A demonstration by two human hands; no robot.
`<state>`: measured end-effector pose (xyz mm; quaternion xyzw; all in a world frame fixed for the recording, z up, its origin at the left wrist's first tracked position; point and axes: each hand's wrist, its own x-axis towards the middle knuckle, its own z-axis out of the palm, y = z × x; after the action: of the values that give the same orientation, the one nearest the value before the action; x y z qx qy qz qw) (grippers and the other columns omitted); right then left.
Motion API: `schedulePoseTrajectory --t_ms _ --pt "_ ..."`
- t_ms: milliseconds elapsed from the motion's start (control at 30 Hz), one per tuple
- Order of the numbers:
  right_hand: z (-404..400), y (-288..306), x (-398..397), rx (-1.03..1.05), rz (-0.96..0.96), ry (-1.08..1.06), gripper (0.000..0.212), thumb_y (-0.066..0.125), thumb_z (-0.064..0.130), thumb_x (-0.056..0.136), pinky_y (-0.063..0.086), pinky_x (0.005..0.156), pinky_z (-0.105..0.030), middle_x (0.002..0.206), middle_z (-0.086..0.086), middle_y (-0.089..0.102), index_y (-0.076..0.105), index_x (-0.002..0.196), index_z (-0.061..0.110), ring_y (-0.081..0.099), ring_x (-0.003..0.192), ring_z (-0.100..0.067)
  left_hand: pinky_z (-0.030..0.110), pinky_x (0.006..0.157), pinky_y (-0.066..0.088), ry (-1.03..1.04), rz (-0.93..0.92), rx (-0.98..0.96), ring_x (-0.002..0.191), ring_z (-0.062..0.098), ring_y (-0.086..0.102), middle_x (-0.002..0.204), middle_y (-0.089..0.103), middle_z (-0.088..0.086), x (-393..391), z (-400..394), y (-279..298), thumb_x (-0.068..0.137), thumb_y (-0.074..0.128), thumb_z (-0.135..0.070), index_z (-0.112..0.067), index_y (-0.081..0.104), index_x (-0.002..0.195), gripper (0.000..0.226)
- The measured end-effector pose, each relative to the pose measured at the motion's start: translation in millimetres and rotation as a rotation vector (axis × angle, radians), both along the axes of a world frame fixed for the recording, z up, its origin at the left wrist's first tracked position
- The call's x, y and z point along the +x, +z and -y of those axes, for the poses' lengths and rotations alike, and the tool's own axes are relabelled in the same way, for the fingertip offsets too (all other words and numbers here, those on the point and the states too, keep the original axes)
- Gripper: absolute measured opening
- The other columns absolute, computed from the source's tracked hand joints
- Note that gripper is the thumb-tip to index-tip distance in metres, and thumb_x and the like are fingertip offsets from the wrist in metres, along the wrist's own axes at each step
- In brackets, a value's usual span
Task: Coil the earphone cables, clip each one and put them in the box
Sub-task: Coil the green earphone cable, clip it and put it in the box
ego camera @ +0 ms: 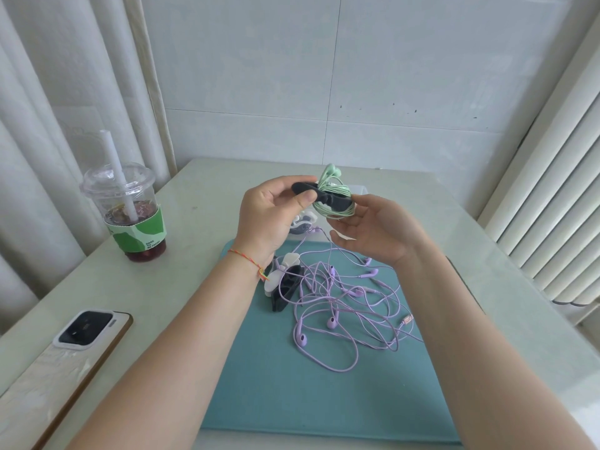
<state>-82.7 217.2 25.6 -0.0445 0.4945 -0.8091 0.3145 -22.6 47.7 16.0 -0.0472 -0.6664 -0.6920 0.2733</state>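
A coiled green earphone cable (pixel 334 186) is held in the air above the table's far side, with a black clip (pixel 324 196) clamped across it. My left hand (pixel 272 216) pinches the clip's left end between thumb and fingers. My right hand (pixel 376 228) cups the coil from below and the right. Several purple earphones (pixel 337 303) lie tangled on the teal mat (pixel 292 384). Loose white and black clips (pixel 282 284) sit at the mat's left edge. A clear box (pixel 308 222) is mostly hidden behind my hands.
A plastic drink cup (pixel 130 209) with a straw stands at the left. Near the front left edge lies a phone (pixel 65 358), face down. The pale table (pixel 194 196) meets a tiled wall behind, curtains at left, a radiator at right.
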Motion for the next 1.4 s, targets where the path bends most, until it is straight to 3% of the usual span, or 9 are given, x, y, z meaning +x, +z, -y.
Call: schedulePoseTrajectory --t_ms 67,233,333,467,667,833,967,1200,1400 --pt "1 -2 -1 0.067 -0.069 -0.017 0.023 0.042 0.016 0.097 0.052 0.076 -0.037 0.087 -0.011 0.066 0.061 0.1 0.004 0.065 0.081 -0.024 0.023 0.079 0.053 0.013 -0.006 -0.069 0.076 0.006 0.067 0.077 0.074 -0.01 0 0 0 0.081 0.071 0.003 -0.02 0.074 0.091 0.025" --pt "-7 -9 -8 0.203 -0.399 -0.077 0.019 0.048 0.011 0.099 0.06 0.076 -0.031 0.082 -0.01 0.073 0.065 0.095 0.002 0.07 0.076 -0.022 0.027 0.082 0.055 0.043 -0.022 -0.108 0.076 0.007 0.067 0.078 0.074 -0.008 0 6 3 0.08 0.073 0.0 -0.021 0.075 0.091 0.023" --pt "-7 -9 -8 0.296 -0.501 -0.1 0.02 0.047 0.008 0.1 0.06 0.073 -0.03 0.08 -0.013 0.073 0.064 0.095 -0.001 0.071 0.075 -0.024 0.027 0.08 0.054 0.046 -0.017 -0.152 0.074 0.007 0.066 0.079 0.074 -0.006 0 6 3 0.08 0.073 -0.001 -0.023 0.075 0.091 0.024" --pt "-2 -8 -8 0.202 -0.434 -0.147 0.013 0.046 0.003 0.1 0.06 0.072 -0.033 0.088 -0.021 0.068 0.055 0.104 -0.004 0.07 0.074 -0.026 0.022 0.079 0.053 0.048 -0.026 -0.107 0.075 0.004 0.067 0.076 0.073 -0.011 1 3 4 0.081 0.072 0.001 -0.019 0.074 0.093 0.023" --pt "2 -8 -6 0.12 -0.334 -0.155 0.018 0.04 -0.002 0.1 0.06 0.067 -0.032 0.086 -0.018 0.065 0.052 0.088 0.005 0.069 0.069 -0.023 0.022 0.077 0.054 0.048 -0.022 -0.08 0.075 0.005 0.067 0.076 0.073 -0.011 0 -4 1 0.081 0.072 0.002 -0.019 0.074 0.091 0.023" --pt "7 -8 -1 -0.057 -0.299 -0.145 0.025 0.036 -0.004 0.099 0.057 0.068 -0.027 0.078 -0.009 0.067 0.054 0.085 0.007 0.064 0.069 -0.018 0.035 0.089 0.056 0.034 0.011 0.145 0.081 0.015 0.068 0.083 0.075 0.0 -1 -8 0 0.082 0.072 -0.001 -0.016 0.075 0.092 0.019" --pt "17 -9 6 -0.155 -0.307 -0.157 0.019 0.042 0.002 0.1 0.056 0.074 -0.025 0.076 -0.003 0.069 0.057 0.088 0.007 0.064 0.072 -0.015 0.037 0.091 0.056 0.049 0.031 0.351 0.082 0.018 0.067 0.081 0.074 0.002 -1 -15 3 0.083 0.07 0.002 -0.008 0.073 0.093 0.014" --pt "17 -5 11 0.04 -0.445 -0.06 0.014 0.053 0.0 0.094 0.058 0.079 -0.031 0.077 -0.007 0.069 0.058 0.084 0.007 0.068 0.072 -0.021 0.034 0.088 0.056 0.003 0.104 0.549 0.083 0.023 0.065 0.087 0.069 0.011 -4 -8 5 0.087 0.065 0.001 -0.004 0.069 0.092 0.008" --pt "6 2 8 0.109 -0.498 -0.052 0.019 0.05 -0.005 0.093 0.057 0.084 -0.034 0.087 -0.011 0.07 0.064 0.086 0.005 0.069 0.084 -0.025 0.029 0.078 0.059 -0.207 0.118 0.557 0.077 0.022 0.071 0.093 0.07 0.013 -2 7 10 0.092 0.056 0.001 0.001 0.064 0.098 0.01"
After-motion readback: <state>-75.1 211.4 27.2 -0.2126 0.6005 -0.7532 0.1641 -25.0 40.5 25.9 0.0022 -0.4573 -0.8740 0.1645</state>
